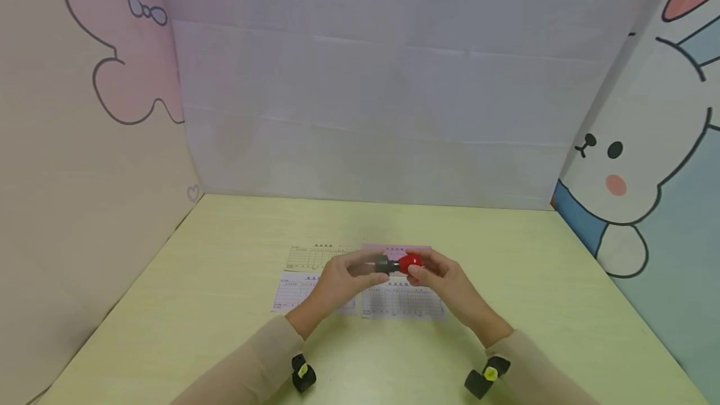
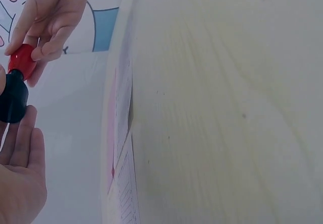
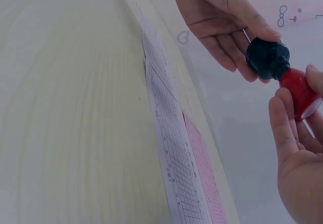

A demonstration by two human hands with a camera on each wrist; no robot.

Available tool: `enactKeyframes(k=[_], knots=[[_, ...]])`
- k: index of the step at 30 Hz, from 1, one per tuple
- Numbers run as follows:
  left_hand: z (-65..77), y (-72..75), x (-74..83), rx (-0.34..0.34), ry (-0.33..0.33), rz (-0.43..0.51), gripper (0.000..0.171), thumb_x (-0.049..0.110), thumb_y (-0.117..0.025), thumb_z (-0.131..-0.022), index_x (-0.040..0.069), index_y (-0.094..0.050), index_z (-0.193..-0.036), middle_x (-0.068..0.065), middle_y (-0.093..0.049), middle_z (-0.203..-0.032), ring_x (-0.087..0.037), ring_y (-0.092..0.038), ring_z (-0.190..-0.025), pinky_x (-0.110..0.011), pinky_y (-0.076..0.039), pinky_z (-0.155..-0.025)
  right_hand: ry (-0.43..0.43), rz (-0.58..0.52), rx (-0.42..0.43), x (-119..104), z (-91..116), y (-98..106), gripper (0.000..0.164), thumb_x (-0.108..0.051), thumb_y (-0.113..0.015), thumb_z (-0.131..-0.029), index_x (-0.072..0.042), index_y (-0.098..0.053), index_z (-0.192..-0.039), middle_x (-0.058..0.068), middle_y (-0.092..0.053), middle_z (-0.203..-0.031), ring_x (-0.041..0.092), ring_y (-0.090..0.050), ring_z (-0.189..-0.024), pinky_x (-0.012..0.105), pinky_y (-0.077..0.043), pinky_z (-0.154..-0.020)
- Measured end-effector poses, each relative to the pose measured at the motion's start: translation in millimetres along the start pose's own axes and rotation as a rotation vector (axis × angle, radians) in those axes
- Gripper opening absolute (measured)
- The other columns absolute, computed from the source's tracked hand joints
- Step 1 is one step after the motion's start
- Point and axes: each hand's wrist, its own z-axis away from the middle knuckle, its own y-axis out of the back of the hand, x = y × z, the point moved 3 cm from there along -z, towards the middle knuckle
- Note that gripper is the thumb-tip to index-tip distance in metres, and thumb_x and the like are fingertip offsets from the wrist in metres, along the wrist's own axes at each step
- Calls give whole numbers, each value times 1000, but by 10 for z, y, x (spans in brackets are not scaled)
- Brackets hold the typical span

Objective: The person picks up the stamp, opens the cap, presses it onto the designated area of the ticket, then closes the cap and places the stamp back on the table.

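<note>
- Head: the red-and-black stamp-like piece (image 1: 395,265) was held above the printed forms (image 1: 402,302), its long axis side to side between left hand (image 1: 340,276) and right hand (image 1: 447,279).
- Left wrist: the left hand gripped the black end (image 2: 13,101).
- Right wrist: the right hand pinched the red end (image 3: 298,92); neither hand was nearer.

My sleeves (image 1: 242,367) are plain beige, straps (image 1: 305,382) blk w/ a yellow dot (image 1: 490,374); I've a red bulb (image 3: 300,85) & a near-blk knob (image 3: 265,57). Tbl (image 1: 197,305) is pale yellow w/ faint grain; cream slip (image 1: 306,257) & pink slip (image 1: 396,247) nearest its far edge, 2 whitish slips (image 1: 402,302) farther from it, all w/ dk printed grids. Tbl's L edge: beige panel (image 1: 84,217), pink dk-outlined figure (image 1: 137,61); R edge: pale blue panel (image 1: 680,255), white bunny (image 1: 641,149) w/ pink cheek (image 1: 615,185); far edge: plain lilac-grey sheet (image 1: 365,92).
</note>
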Motion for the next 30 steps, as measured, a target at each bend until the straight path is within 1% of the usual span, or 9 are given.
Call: enactKeyframes(k=[7, 9, 16, 20, 24, 27, 30], knots=[[-6, 21, 11, -1, 0, -11, 58, 43, -82, -83, 24, -66, -135, 7, -72, -117, -13, -68, -105, -36, -56, -85, 8, 14, -11, -29, 0, 11, 44, -28, -60, -103, -10, -54, -142, 14, -63, -129, 47, -61, -113, 31, -52, -96], [-8, 23, 9, -4, -2, -6, 58, 42, -82, -83, 23, -66, -135, 6, -72, -117, -14, -69, -104, -37, -56, -85, 10, 6, -14, -34, 2, 14, 44, -28, -60, -103, -10, -54, -142, 15, -64, -129, 47, -61, -113, 30, -52, -96], [2, 23, 7, -12, 8, -3, 53, 39, -82, -84, 26, -68, -133, 5, -72, -117, -14, -69, -103, -39, -56, -87, 3, 9, -23, -16, 0, 32, 45, -28, -60, -103, -8, -54, -143, 16, -65, -125, 49, -60, -112, 28, -52, -95], [6, 23, 3, -27, -7, -2, 52, 37, -82, -84, 27, -67, -133, 4, -71, -120, -15, -69, -104, -37, -56, -86, -2, 19, -16, -17, -1, 45, 48, -27, -61, -102, -5, -52, -144, 16, -65, -125, 48, -60, -111, 28, -52, -94], [8, 34, -3, -31, -7, 14, 56, 38, -82, -83, 25, -66, -135, 5, -68, -125, -14, -68, -106, -35, -56, -86, 4, 14, -24, -37, -1, 41, 49, -27, -61, -102, -3, -51, -143, 16, -65, -125, 49, -60, -112, 32, -53, -94], [10, 51, -5, -24, 0, 25, 57, 38, -83, -83, 25, -65, -135, 4, -66, -128, -16, -68, -108, -36, -56, -87, 11, 3, -21, -51, -1, 41, 45, -27, -61, -102, -5, -53, -141, 16, -65, -124, 49, -60, -112, 35, -54, -93], [10, 73, -5, -15, -6, 23, 54, 38, -83, -83, 30, -66, -134, 3, -64, -132, -18, -66, -112, -38, -56, -88, 13, 0, -9, -55, -2, 55, 43, -27, -62, -102, -7, -55, -140, 16, -64, -125, 49, -60, -112, 39, -54, -94]])
